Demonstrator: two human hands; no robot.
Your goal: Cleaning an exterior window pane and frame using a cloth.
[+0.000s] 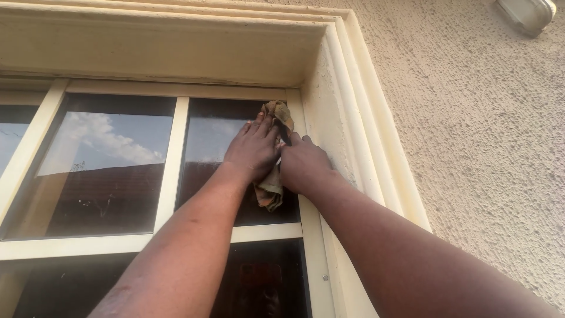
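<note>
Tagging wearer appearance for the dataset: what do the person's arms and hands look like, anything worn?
Both arms are bare up to the bottom edge of the picture: no sleeves, gloves or watch in view. The left hand and right hand show no rings or bands on the visible fingers. No markings or tags show; most of the right hand's fingers are hidden.
</note>
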